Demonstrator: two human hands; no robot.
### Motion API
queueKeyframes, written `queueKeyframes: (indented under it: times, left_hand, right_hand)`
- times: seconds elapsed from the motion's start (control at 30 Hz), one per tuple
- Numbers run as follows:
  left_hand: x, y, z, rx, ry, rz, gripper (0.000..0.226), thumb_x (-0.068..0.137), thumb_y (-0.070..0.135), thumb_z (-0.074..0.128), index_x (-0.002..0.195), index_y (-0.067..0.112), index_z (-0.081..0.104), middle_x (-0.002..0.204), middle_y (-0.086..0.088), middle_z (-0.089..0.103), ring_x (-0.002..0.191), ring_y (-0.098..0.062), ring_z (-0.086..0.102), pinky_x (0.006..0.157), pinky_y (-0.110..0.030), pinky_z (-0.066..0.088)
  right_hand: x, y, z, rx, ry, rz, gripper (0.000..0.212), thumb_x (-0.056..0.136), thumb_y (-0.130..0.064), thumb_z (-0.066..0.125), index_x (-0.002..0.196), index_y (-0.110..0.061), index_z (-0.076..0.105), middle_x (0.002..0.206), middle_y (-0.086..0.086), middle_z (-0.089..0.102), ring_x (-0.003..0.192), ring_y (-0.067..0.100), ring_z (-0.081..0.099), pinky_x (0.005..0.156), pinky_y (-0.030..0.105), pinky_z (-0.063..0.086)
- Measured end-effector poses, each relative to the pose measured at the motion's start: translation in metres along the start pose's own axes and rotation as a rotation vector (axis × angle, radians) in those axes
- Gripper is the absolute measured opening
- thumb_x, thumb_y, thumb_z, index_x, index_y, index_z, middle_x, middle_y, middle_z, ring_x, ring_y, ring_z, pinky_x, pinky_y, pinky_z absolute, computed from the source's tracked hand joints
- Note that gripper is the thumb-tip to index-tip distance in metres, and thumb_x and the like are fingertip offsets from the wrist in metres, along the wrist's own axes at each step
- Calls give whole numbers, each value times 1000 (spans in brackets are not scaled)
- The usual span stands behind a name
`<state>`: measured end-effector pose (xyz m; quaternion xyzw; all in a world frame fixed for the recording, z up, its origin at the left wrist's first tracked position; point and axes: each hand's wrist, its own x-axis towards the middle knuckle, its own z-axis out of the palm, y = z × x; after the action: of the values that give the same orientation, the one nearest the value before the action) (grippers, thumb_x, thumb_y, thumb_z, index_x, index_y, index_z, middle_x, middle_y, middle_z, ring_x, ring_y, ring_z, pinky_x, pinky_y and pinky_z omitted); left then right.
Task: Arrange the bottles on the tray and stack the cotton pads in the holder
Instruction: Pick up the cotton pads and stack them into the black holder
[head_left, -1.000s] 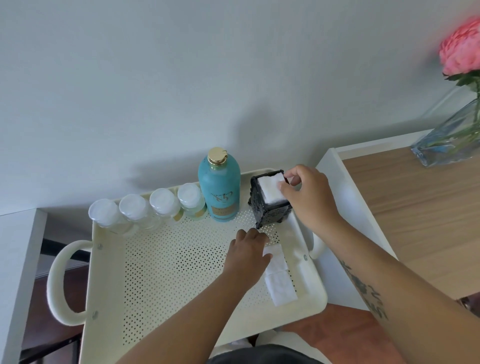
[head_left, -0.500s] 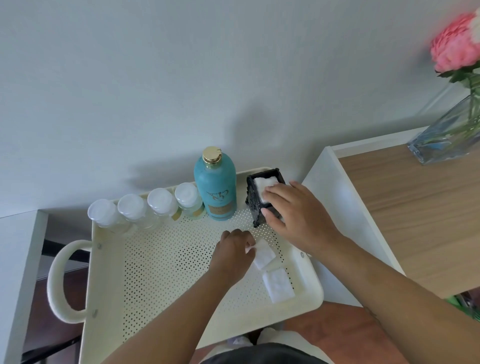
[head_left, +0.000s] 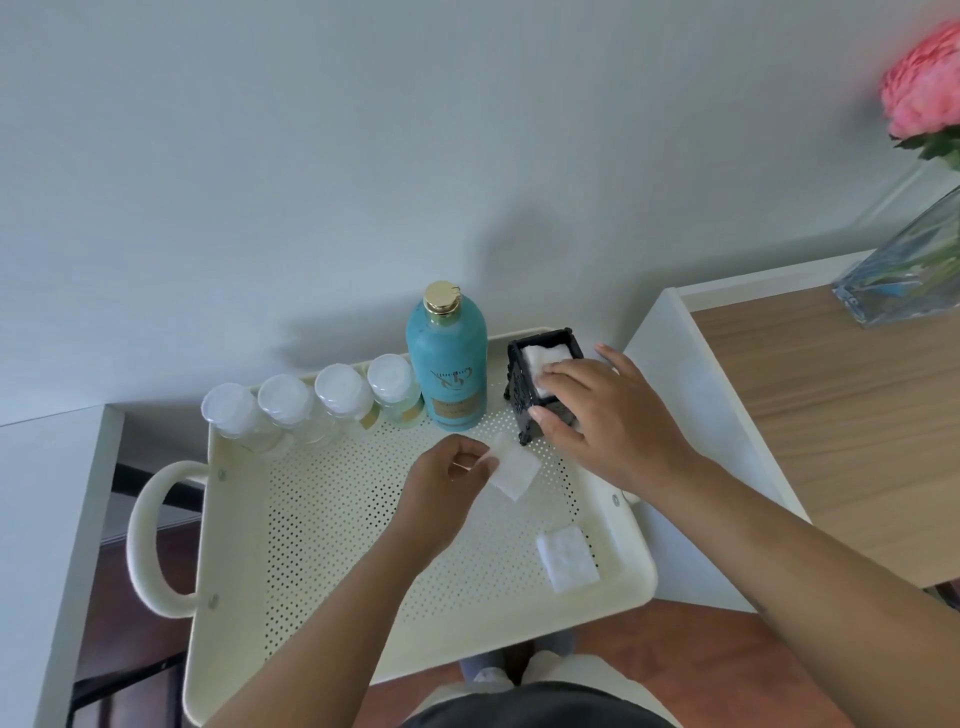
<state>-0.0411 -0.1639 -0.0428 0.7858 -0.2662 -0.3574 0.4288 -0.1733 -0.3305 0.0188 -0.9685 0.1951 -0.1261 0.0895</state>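
A cream perforated tray (head_left: 332, 561) carries a row of several small clear bottles with white caps (head_left: 311, 402) and a tall teal bottle with a gold cap (head_left: 449, 366) along its far edge. To their right stands a black ornate holder (head_left: 522, 387) with white cotton pads (head_left: 543, 356) inside. My right hand (head_left: 608, 421) rests on the holder, fingers pressing the pads on top and thumb on its front. My left hand (head_left: 447, 483) pinches a white cotton pad (head_left: 511, 470) lifted just above the tray. Another cotton pad (head_left: 567, 558) lies near the tray's front right corner.
The tray has a looped handle (head_left: 148, 535) on its left. A white-edged wooden table (head_left: 841, 415) stands to the right with a glass vase (head_left: 904, 270) holding a pink flower (head_left: 924, 88). A white surface (head_left: 47, 519) lies left; the wall is close behind.
My left hand has lifted one cotton pad off the tray and raised it toward the holder. My right hand has shifted from the holder's far side to pressing on its top.
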Motion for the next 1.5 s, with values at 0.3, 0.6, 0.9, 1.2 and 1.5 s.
queueKeyframes:
  times: [0.3,0.6,0.9,1.2,1.5]
  left_hand:
    - [-5,34,-15,-147,-17,61,3,88,34,68,90,32,70,81,11,71,72,-4,60,67,-21,51]
    - [0,63,-26,-24,-40,251,6,90,30,67,95,30,71,75,18,66,70,8,55,62,-4,42]
    - [3,73,-19,-113,-33,261,15,88,31,69,103,34,67,88,14,69,74,0,58,67,-14,50]
    - [-19,16,26,81,-77,93,8,87,35,68,90,29,64,85,12,66,69,7,57,61,-5,44]
    - [-26,-16,66,391,-227,54,26,84,32,70,106,19,63,105,2,62,92,-9,57,81,-24,49]
  right_hand:
    - [2,-1,1,46,-70,30,44,99,-46,37,112,-17,66,118,-4,67,115,14,58,118,44,18]
    - [-14,-13,-16,453,133,260,25,91,-40,60,112,-27,65,100,-18,64,96,5,53,87,32,39]
    - [-7,-10,-19,804,2,478,6,91,-30,64,88,-25,66,77,-5,66,63,0,53,56,10,40]
    - [33,18,-18,700,61,590,11,92,-28,63,96,-19,67,79,-11,61,71,3,54,58,7,37]
    - [40,22,-4,620,22,599,20,92,-31,60,106,-18,64,88,-10,59,74,2,51,63,18,36]
